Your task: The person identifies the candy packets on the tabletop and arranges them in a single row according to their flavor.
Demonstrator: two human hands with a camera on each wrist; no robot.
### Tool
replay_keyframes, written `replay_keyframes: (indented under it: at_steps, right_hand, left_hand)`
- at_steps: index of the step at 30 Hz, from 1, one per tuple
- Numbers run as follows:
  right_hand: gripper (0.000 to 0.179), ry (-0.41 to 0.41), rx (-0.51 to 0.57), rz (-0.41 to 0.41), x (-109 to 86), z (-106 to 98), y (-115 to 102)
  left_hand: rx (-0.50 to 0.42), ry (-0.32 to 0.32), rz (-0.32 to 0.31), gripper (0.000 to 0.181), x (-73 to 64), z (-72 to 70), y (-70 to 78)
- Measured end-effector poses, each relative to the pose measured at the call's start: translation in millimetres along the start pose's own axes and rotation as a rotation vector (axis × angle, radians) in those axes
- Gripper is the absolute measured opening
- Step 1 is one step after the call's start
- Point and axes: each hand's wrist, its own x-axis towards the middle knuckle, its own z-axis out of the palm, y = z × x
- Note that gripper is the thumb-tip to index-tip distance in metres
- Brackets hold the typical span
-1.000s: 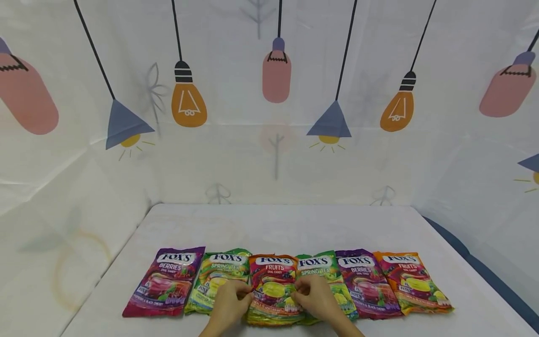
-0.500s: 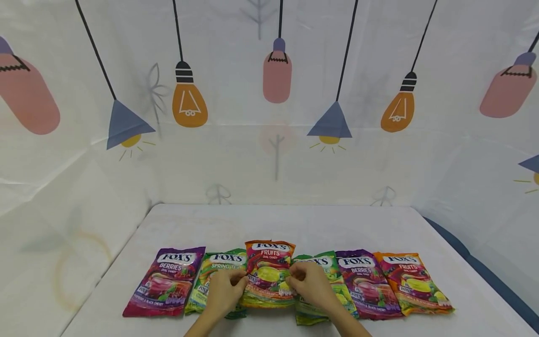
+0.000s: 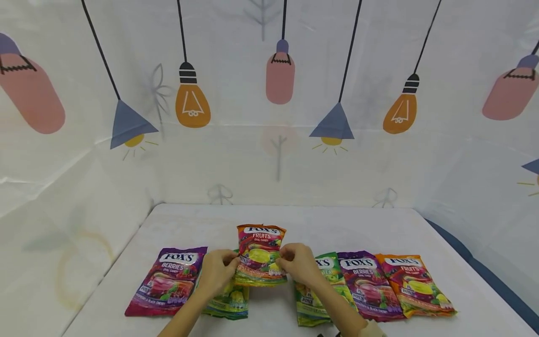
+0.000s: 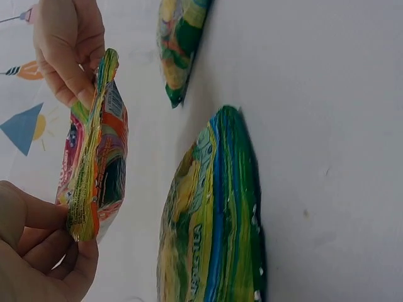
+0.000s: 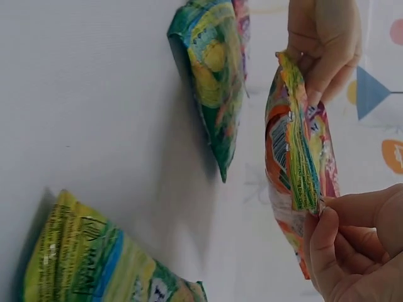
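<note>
Both hands hold a Fox's Fruits candy bag [image 3: 259, 256] up off the table, its printed front facing me. My left hand [image 3: 215, 272] pinches the bag's left edge between thumb and fingers. At the opposite edge, my right hand [image 3: 301, 265] does the same. In the left wrist view the bag [image 4: 107, 148] hangs above the white surface, seen from its crimped bottom end. The right wrist view shows right thumb and fingers on a corner of the bag [image 5: 302, 157]. Below the left hand lies a green Spring Tea bag [image 3: 231, 302], partly covered by hand and bag.
On the left lies a purple Berries bag [image 3: 166, 281]. To the right, another Spring Tea bag [image 3: 310, 304], a Berries bag [image 3: 368, 285] and a second Fruits bag [image 3: 416, 286] lie side by side on the white table [image 3: 337, 222]. A printed cloth wall [image 3: 236, 159] stands behind.
The Fruits bag has risen from its place in the middle of the row, moving up, away from me and slightly left, with both hands moving along. The other bags stay put.
</note>
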Motion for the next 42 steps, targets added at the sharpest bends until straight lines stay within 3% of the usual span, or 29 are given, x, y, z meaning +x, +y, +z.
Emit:
replay_keyframes:
  at_steps: [7,19,24,27,34,42]
  right_hand:
    - [0.006,0.015,0.01,-0.011,11.2,3.0,-2.5]
    - [0.006,0.038,0.019,0.003,36.6,13.0,-9.6]
    - [0.004,0.046,-0.003,-0.03,50.0,17.2,-9.2]
    - [0.005,0.051,-0.015,-0.011,58.1,20.5,-8.7]
    - [0.007,0.05,0.016,-0.023,78.8,31.2,-5.0]
    - [0.008,0.046,0.02,-0.017,99.7,45.3,-5.8]
  left_hand:
    - [0.002,-0.003,-0.008,0.009,10.1,-5.1,-5.4]
    - [-0.062,-0.005,0.025,0.009,33.1,-10.4,-28.4]
    - [-0.038,0.003,0.042,0.01,44.1,-13.1,-35.8]
    - [-0.01,0.013,0.055,0.01,50.6,-14.8,-38.8]
    - [0.033,0.037,0.093,0.01,66.5,-21.6,-47.5]
    - [0.072,0.05,0.083,0.011,82.9,-31.7,-59.2]
